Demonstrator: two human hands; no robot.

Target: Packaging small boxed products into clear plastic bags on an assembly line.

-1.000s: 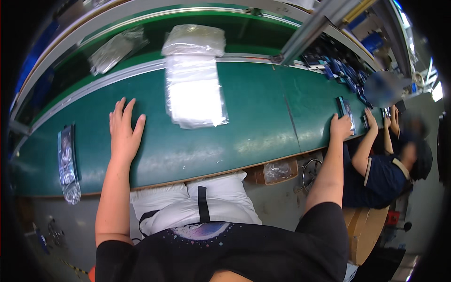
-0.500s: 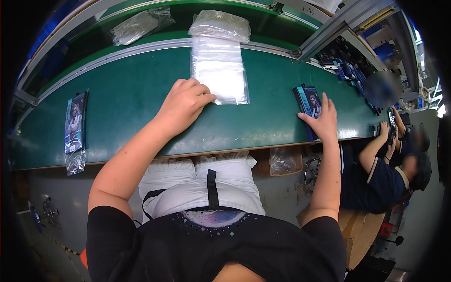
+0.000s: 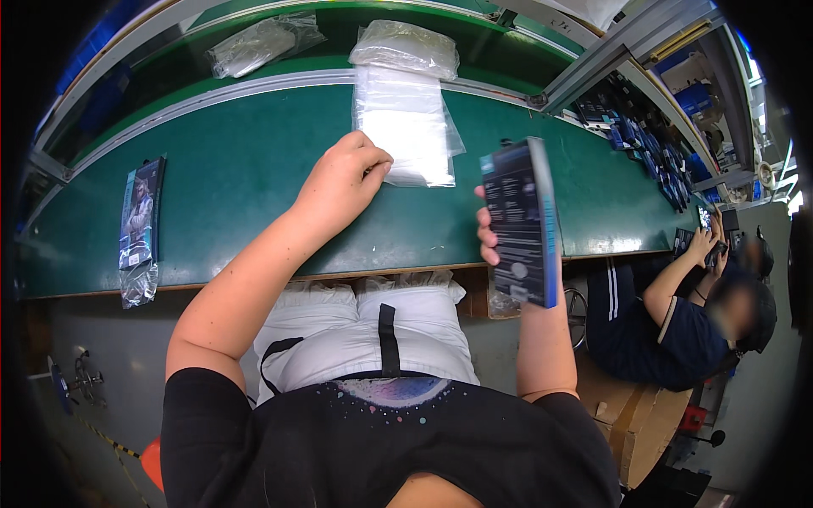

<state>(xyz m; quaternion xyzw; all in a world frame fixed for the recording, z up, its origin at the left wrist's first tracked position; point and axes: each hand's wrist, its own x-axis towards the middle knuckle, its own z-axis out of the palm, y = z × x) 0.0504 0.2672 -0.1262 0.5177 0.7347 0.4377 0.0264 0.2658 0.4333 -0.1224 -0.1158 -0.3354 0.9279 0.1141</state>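
Note:
My right hand [image 3: 487,227] is closed around a slim dark box [image 3: 518,224] with a blue edge. It holds the box raised over the bench's front edge, tilted, its printed back showing. Most of that hand is hidden behind the box. My left hand [image 3: 349,173] is bent over the near left corner of a stack of clear plastic bags [image 3: 402,140]. Its thumb and fingers are pinched together at the edge of the top bag. At the left end of the bench lies a similar box [image 3: 140,216] partly inside a clear bag.
A bundle of clear bags [image 3: 405,46] rests on the ledge behind the stack, with another crumpled bag bundle [image 3: 258,46] left of it. Many dark boxes [image 3: 648,152] are piled on the far right. A co-worker [image 3: 677,305] sits at the right. A cardboard box [image 3: 631,415] stands below.
My right hand has taken the box off the bench, lifted it toward me and left, and turned it over. My left hand has moved slightly at the bag corner, and the top bag has shifted.

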